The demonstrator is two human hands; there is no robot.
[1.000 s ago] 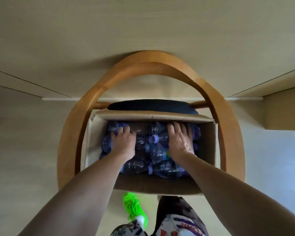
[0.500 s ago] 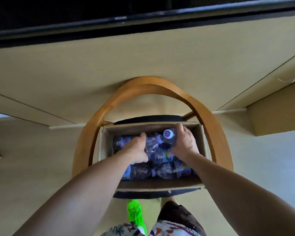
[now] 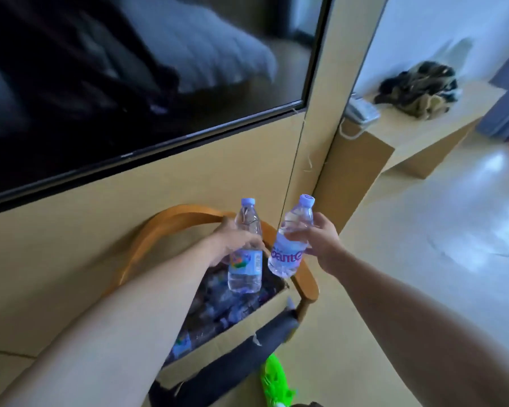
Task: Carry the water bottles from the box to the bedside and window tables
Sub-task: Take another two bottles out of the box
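Observation:
My left hand (image 3: 232,240) grips a clear water bottle (image 3: 246,259) with a pale blue cap and label, held upright above the box. My right hand (image 3: 318,239) grips a second water bottle (image 3: 290,245), tilted slightly with its cap up. Both bottles hang side by side, almost touching. Below them the open cardboard box (image 3: 232,339) holds several more bottles lying down, and my left forearm hides part of it. The box rests on a chair.
The wooden chair (image 3: 171,218) with a curved back and dark seat stands against a beige wall under a large dark TV screen (image 3: 130,83). A beige desk (image 3: 423,124) at right carries a phone and a dark bundle. Shiny floor spreads to the right. My green shoe (image 3: 274,380) shows below.
Both hands have lifted out of the box, each holding a bottle. My head has risen and turned right, so the TV, desk and floor come into view.

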